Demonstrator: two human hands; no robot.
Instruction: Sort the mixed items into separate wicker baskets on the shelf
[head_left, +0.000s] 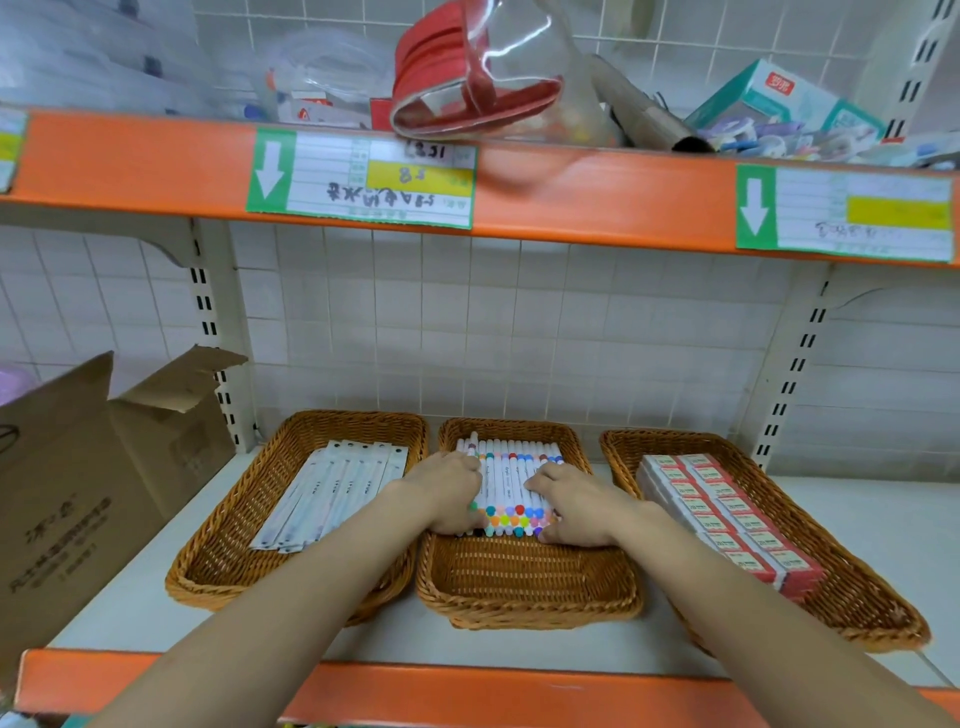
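Three wicker baskets stand side by side on the white shelf. The middle basket (524, 587) holds a row of white markers with coloured caps (511, 483). My left hand (451, 491) lies along the left side of the marker row, fingers curved against it. My right hand (574, 506) rests on the right part of the row, fingers spread over the markers. The left basket (223, 545) holds flat clear-packed pens (332, 493). The right basket (857, 608) holds red and white small boxes (727, 509) in rows.
An open cardboard box (78, 493) stands at the left of the shelf. The orange upper shelf edge (571, 192) with price tags hangs overhead, loaded with mixed stationery. An orange front lip (467, 691) runs along the lower shelf. White tiles form the back wall.
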